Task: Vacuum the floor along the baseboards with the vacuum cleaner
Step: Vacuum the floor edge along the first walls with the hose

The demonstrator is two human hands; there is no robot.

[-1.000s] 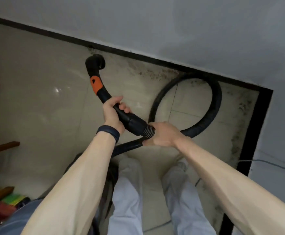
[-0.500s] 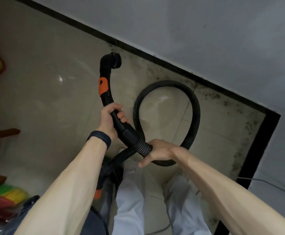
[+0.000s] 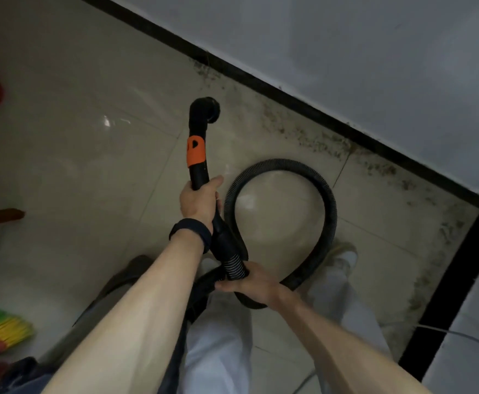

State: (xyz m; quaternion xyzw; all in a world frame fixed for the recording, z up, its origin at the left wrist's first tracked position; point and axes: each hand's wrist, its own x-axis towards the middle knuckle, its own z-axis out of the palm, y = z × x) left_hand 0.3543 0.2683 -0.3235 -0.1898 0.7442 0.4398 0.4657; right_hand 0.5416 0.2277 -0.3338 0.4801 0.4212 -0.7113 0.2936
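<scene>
The left hand point(image 3: 199, 204) has its grip wrapped round the black handle tube point(image 3: 197, 125) of the vacuum cleaner, fingers curled under it and the thumb lying along its right side. The tube's long axis runs almost straight away from the person, leaning slightly left at its far end. An orange collar point(image 3: 196, 151) rings the tube just beyond the left hand. At the tip the tube bends sharply, so its round mouth faces right, towards the black baseboard point(image 3: 289, 100). The mouth stands apart from the baseboard, over the pale tiled floor point(image 3: 90, 172). Whether it touches the tiles cannot be told.

The right hand point(image 3: 254, 282) is nearer the body, its grip closed on the ribbed hose point(image 3: 329, 211) just where the hose leaves the tube's cuff. From there the hose sweeps out to the right in one wide loop over the floor and comes back under the right hand, crossing itself.

Dark speckled grime lies on the tiles along the baseboard, which turns a corner at the right below the grey wall point(image 3: 374, 52). A dark wristband point(image 3: 191, 230) sits on the left wrist. White trousers point(image 3: 218, 351) and a light shoe point(image 3: 343, 251) show below the arms. A thin cable point(image 3: 460, 335) trails at the right, and bright broom bristles point(image 3: 5, 331) lie at the lower left.
</scene>
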